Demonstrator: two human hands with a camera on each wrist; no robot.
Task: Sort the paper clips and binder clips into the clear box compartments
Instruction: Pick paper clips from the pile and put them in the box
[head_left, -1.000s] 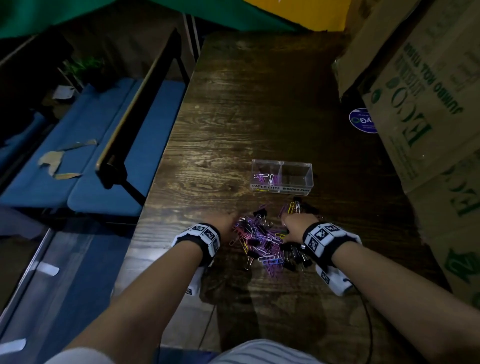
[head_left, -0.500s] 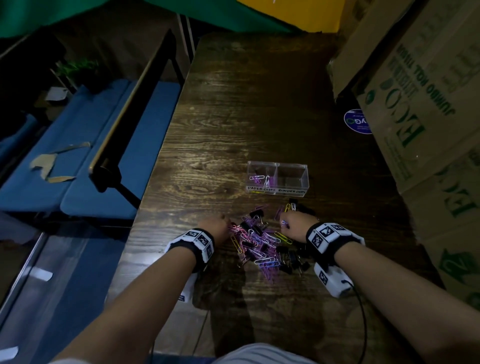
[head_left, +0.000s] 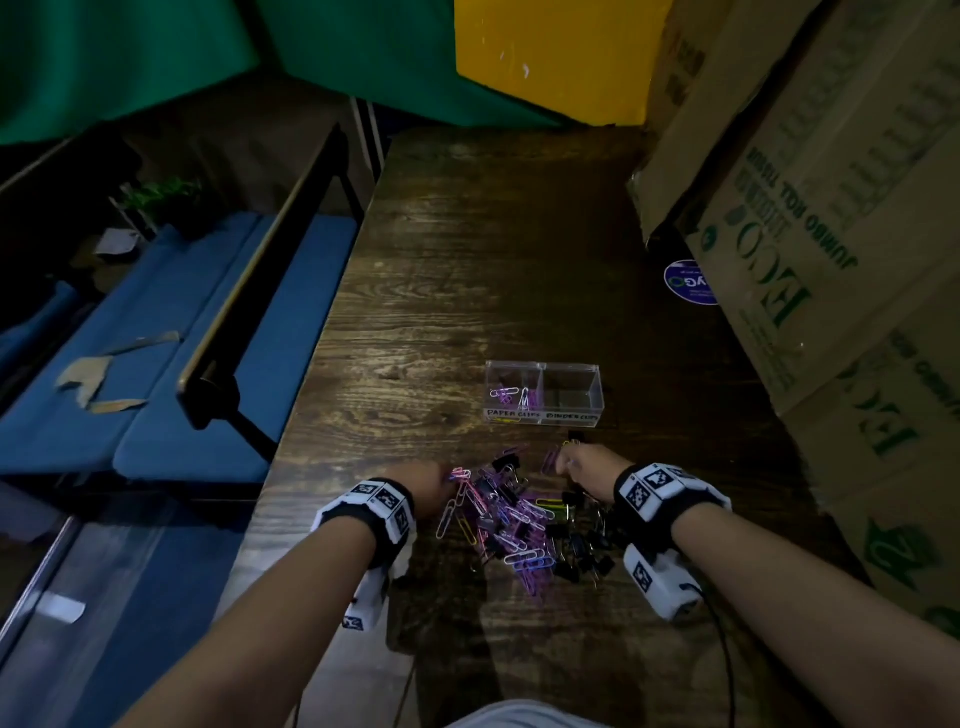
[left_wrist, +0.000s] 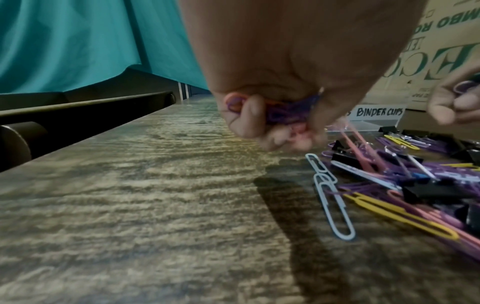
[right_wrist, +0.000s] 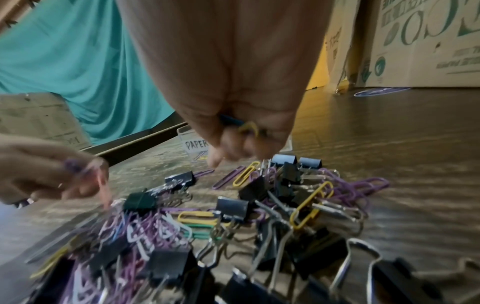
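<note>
A mixed pile of coloured paper clips (head_left: 514, 519) and black binder clips (head_left: 576, 551) lies on the wooden table (head_left: 467, 260). Behind it stands the clear two-compartment box (head_left: 544, 393), a few paper clips in its left half, the right half bare. My left hand (head_left: 431, 483) sits at the pile's left edge, fingers curled round a bunch of purple and pink paper clips (left_wrist: 283, 111). My right hand (head_left: 576, 460) hovers at the pile's far right, gripping yellow and blue paper clips (right_wrist: 246, 126).
Large cardboard cartons (head_left: 831, 234) crowd the table's right side, with a round blue sticker (head_left: 688, 283) at their foot. Left of the table's edge run a dark rail (head_left: 260, 270) and blue cushions (head_left: 171, 332). Green and yellow sheets (head_left: 363, 52) hang behind.
Both hands stayed at the pile, shifting slightly while gathering paper clips. The view has moved a little; the box has not moved.
</note>
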